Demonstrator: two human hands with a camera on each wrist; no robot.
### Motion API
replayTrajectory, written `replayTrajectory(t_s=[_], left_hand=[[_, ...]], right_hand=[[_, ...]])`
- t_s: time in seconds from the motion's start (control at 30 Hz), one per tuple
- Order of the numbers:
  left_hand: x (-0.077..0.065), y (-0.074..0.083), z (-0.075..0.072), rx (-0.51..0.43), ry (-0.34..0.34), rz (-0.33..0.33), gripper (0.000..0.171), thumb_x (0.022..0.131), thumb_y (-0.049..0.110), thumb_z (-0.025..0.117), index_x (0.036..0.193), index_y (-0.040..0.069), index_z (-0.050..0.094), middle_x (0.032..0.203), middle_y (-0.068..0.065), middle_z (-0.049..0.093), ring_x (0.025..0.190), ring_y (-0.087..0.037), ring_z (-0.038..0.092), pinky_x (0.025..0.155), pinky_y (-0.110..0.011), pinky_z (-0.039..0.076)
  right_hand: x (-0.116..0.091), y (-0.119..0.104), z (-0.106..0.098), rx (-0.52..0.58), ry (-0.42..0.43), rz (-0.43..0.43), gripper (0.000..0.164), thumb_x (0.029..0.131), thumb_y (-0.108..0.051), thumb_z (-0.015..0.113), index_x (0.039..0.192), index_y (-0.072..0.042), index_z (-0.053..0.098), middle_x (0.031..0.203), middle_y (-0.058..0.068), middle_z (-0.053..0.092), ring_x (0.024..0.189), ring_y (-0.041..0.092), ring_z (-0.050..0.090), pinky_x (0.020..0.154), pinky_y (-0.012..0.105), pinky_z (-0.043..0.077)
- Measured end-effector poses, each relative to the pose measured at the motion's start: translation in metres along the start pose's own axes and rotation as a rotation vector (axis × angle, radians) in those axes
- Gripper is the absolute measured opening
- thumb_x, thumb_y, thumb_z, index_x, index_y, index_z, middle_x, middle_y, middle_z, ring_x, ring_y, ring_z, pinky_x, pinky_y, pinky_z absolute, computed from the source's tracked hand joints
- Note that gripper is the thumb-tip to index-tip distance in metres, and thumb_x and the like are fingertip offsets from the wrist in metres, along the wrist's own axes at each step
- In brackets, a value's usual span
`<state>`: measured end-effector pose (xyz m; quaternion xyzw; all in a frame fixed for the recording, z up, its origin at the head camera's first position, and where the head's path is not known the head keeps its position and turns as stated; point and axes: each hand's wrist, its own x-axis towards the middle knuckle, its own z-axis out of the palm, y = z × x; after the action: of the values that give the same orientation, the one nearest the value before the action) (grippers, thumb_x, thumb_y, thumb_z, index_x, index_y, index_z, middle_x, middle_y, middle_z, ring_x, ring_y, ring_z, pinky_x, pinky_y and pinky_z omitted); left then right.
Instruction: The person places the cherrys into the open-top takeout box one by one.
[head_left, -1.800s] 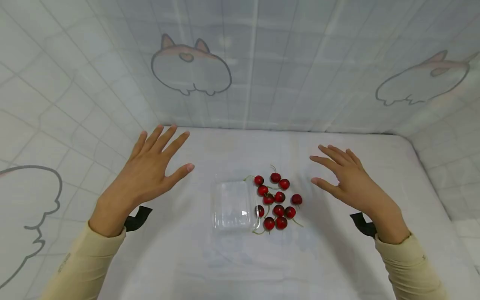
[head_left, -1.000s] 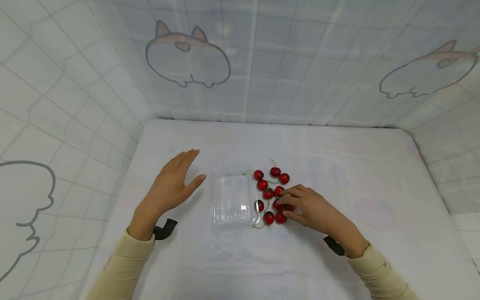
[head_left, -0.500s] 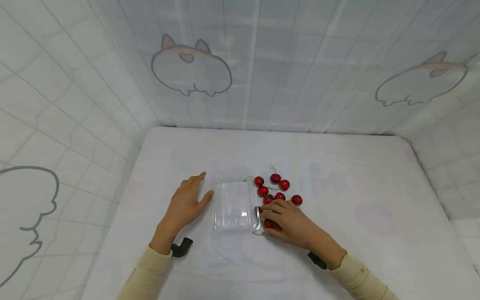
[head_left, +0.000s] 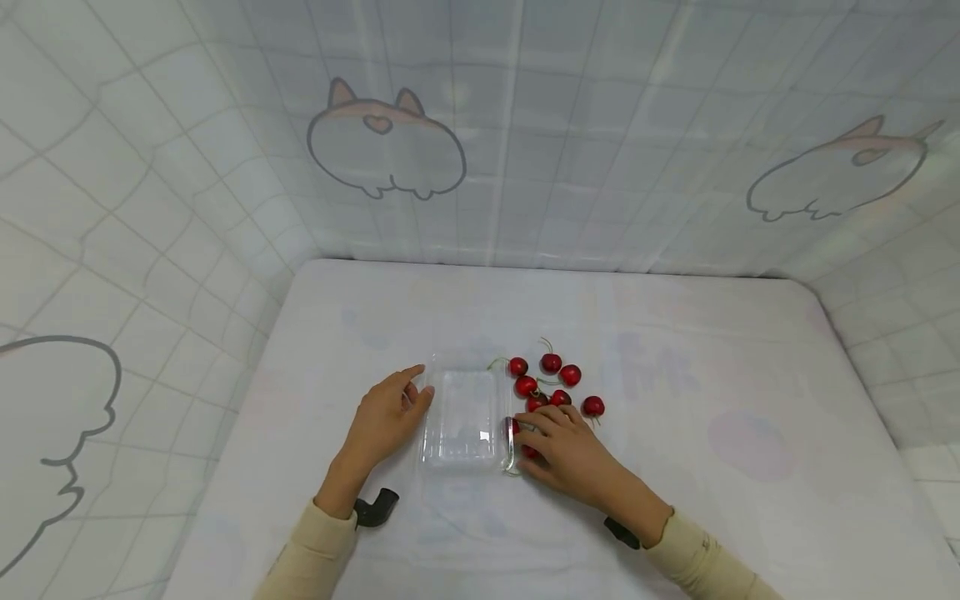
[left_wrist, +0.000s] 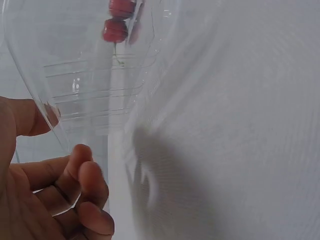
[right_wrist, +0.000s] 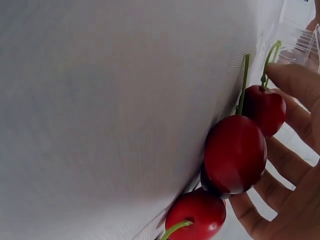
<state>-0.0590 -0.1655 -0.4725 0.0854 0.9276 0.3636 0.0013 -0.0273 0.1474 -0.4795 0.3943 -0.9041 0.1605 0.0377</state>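
In the head view, a clear plastic box (head_left: 467,414) lies at the middle of the table. My left hand (head_left: 386,417) is at its left side, thumb and forefinger gripping the rim; the left wrist view shows my thumb (left_wrist: 32,117) at the box wall (left_wrist: 95,75), other fingers curled below. To the right, my right hand (head_left: 566,454) covers part of a group of red cherries (head_left: 527,387). In the right wrist view, thumb and fingers hold a stemmed cherry (right_wrist: 265,110), more cherries (right_wrist: 235,154) beside it. Some cherries are hidden under the hand.
Several loose cherries (head_left: 551,363) lie behind the right hand, with one cherry (head_left: 593,406) off to the right. A white cloth (head_left: 675,358) covers the table. Patterned white curtains (head_left: 600,150) stand behind and at both sides.
Both hands have come down and inward. The left has reached the box rim; the right has moved left over the cherries to the box's right edge. The box has shifted slightly left.
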Motion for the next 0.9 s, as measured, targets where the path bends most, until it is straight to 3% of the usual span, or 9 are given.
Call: replayTrajectory(t_s=[0.13, 0.3, 0.57, 0.9], left_hand=[[0.0013, 0.0006, -0.0013, -0.018, 0.021, 0.016, 0.042, 0.098, 0.027, 0.064, 0.131, 0.000, 0.063, 0.076, 0.004, 0.057, 0.062, -0.013, 0.050, 0.060, -0.033, 0.043], [0.0021, 0.0003, -0.0041, -0.033, 0.036, 0.016, 0.039, 0.098, 0.025, 0.065, 0.129, 0.001, 0.065, 0.072, 0.006, 0.056, 0.057, -0.012, 0.047, 0.056, -0.032, 0.041], [0.0023, -0.0015, -0.0051, -0.032, 0.045, 0.001, 0.036, 0.098, 0.024, 0.064, 0.127, 0.002, 0.067, 0.071, 0.005, 0.055, 0.055, -0.011, 0.045, 0.052, -0.031, 0.039], [0.0004, 0.0000, -0.0051, -0.059, 0.019, -0.040, 0.036, 0.099, 0.025, 0.063, 0.128, 0.003, 0.067, 0.071, 0.004, 0.056, 0.053, -0.011, 0.044, 0.050, -0.030, 0.038]], right_hand=[[0.0021, 0.0004, 0.0015, -0.017, 0.022, 0.001, 0.019, 0.088, -0.031, 0.080, 0.104, -0.027, 0.072, 0.125, -0.003, 0.066, 0.118, 0.020, 0.053, 0.100, 0.044, 0.037], [0.0010, 0.0008, 0.0009, 0.013, -0.005, -0.072, 0.012, 0.089, -0.028, 0.078, 0.101, -0.031, 0.076, 0.130, -0.002, 0.062, 0.123, 0.023, 0.050, 0.101, 0.047, 0.034], [-0.0024, -0.0011, -0.0006, 0.059, -0.120, -0.121, 0.029, 0.084, -0.052, 0.077, 0.107, -0.034, 0.077, 0.144, 0.002, 0.052, 0.133, 0.027, 0.040, 0.107, 0.052, 0.027], [0.0002, -0.0052, 0.0054, 0.043, -0.063, -0.152, 0.021, 0.079, -0.046, 0.079, 0.093, -0.033, 0.072, 0.135, 0.001, 0.057, 0.129, 0.026, 0.044, 0.104, 0.050, 0.031]])
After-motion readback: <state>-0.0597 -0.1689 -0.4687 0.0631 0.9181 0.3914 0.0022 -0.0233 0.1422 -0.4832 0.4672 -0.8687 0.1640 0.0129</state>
